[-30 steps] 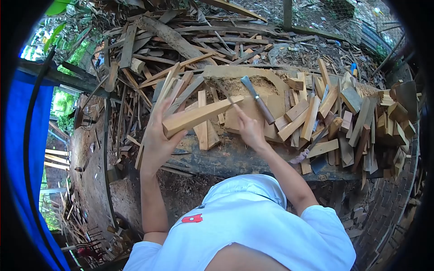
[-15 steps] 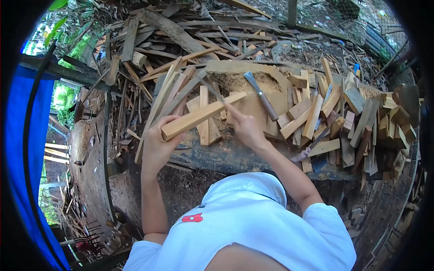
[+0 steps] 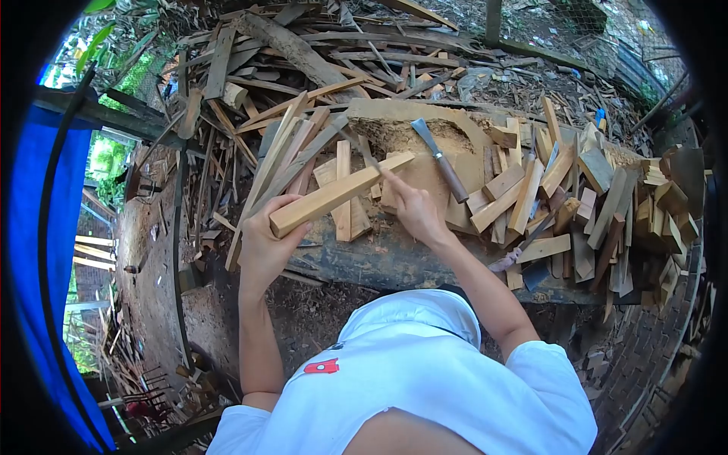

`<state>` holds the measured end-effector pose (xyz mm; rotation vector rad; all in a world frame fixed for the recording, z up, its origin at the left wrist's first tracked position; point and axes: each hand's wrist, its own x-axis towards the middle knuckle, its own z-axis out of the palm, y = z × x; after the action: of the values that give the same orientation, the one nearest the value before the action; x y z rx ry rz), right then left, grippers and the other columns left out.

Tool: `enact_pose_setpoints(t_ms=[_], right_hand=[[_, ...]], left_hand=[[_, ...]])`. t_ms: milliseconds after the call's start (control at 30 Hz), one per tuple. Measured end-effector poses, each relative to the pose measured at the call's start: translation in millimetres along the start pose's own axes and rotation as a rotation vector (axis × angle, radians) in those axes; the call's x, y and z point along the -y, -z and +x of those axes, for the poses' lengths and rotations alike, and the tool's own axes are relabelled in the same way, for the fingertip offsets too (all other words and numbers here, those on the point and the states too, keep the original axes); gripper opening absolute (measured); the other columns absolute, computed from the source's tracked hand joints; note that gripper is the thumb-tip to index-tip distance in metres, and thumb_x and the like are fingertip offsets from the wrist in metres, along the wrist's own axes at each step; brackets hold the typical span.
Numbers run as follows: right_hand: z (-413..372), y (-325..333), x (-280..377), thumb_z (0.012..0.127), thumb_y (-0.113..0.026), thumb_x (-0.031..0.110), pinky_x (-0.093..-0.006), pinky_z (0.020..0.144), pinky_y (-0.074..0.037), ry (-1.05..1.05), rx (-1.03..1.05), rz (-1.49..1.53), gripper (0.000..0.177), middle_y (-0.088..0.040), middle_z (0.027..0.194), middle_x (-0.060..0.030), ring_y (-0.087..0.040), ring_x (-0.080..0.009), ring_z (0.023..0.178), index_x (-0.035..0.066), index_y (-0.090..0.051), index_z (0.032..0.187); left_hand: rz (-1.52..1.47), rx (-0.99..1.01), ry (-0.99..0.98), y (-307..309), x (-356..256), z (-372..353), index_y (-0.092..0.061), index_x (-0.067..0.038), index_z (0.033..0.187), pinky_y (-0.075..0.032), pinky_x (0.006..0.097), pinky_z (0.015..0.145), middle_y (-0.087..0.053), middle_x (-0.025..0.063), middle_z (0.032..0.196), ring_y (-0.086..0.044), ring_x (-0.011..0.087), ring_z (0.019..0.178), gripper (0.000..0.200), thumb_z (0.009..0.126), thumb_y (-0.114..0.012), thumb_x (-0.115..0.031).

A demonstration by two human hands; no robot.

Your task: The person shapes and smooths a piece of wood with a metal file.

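My left hand (image 3: pixel 265 241) grips the near end of a squared wooden block (image 3: pixel 326 203), which slants up to the right. My right hand (image 3: pixel 415 211) is closed on a thin tool (image 3: pixel 367 154), its blade crossing the block near the far end; its handle is hidden by my fingers. Behind the block is a large, hollowed wooden chopping block (image 3: pixel 470 130). On that lies a chisel-like tool (image 3: pixel 440 161) with a broad metal blade and brown handle.
Many cut wood pieces (image 3: pixel 523 196) are heaped on the right of the dark workbench (image 3: pixel 364 262). Long strips (image 3: pixel 282 155) lean at the left. Beyond is a scrap wood pile (image 3: pixel 296 57). A blue sheet (image 3: pixel 45 227) hangs at far left.
The view has shifted very slightly. My right hand and the thin tool have moved a little along the block; my left hand keeps its hold.
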<state>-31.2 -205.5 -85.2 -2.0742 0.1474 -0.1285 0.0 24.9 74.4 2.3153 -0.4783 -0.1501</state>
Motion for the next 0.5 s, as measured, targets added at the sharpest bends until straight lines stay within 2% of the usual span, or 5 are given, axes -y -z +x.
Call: enact_pose_setpoints(t_ms=[67,167,267,333,500], right_hand=[[13,1,-28,0.094,-0.044,0.016,-0.0545,0.073,-0.05,-0.205,0.033,-0.135,0.049,-0.063,0.08,-0.0303,-0.064,-0.0459,0.078,0.027,-0.047,0.142],[30,-11,-84,0.095,-0.044,0.017,-0.055,0.074,-0.05,-0.232,-0.002,-0.188,0.05,-0.064,0.083,-0.0295,-0.065,-0.0457,0.08,0.032,-0.045,0.143],[17,6,-35,0.096,-0.042,0.018,-0.0558,0.076,-0.049,-0.237,0.048,-0.16,0.047,-0.064,0.087,-0.0302,-0.064,-0.0465,0.085,0.028,-0.047,0.142],[13,1,-25,0.097,-0.041,0.021,-0.0556,0.078,-0.048,-0.101,0.007,-0.09,0.044,-0.064,0.091,-0.0309,-0.063,-0.0468,0.088,0.024,-0.049,0.14],[38,-1,-82,0.097,-0.041,0.023,-0.0549,0.081,-0.049,-0.322,0.004,-0.159,0.043,-0.064,0.092,-0.0311,-0.064,-0.0463,0.088,0.024,-0.05,0.14]], left_hand=[[-0.022,0.011,0.0,0,2,0,-0.064,0.002,0.112,-0.051,0.024,0.079,-0.069,0.0066,0.101,-0.064,0.0105,0.091,0.036,0.079,-0.076,-0.001],[-0.05,0.009,0.006,-1,7,-2,-0.064,0.002,0.112,-0.051,0.0239,0.079,-0.069,0.0066,0.101,-0.064,0.0106,0.09,0.036,0.079,-0.076,-0.001],[-0.046,0.01,0.01,-1,3,-1,-0.064,0.003,0.113,-0.051,0.0238,0.079,-0.069,0.0067,0.102,-0.064,0.0103,0.09,0.036,0.079,-0.076,-0.001],[-0.047,0.019,0.024,1,4,2,-0.064,0.002,0.113,-0.051,0.0239,0.08,-0.069,0.0069,0.102,-0.064,0.0102,0.091,0.036,0.079,-0.076,-0.001],[-0.066,0.01,-0.016,3,12,3,-0.064,0.002,0.113,-0.051,0.0238,0.08,-0.069,0.0067,0.101,-0.063,0.0098,0.091,0.036,0.079,-0.076,-0.001]])
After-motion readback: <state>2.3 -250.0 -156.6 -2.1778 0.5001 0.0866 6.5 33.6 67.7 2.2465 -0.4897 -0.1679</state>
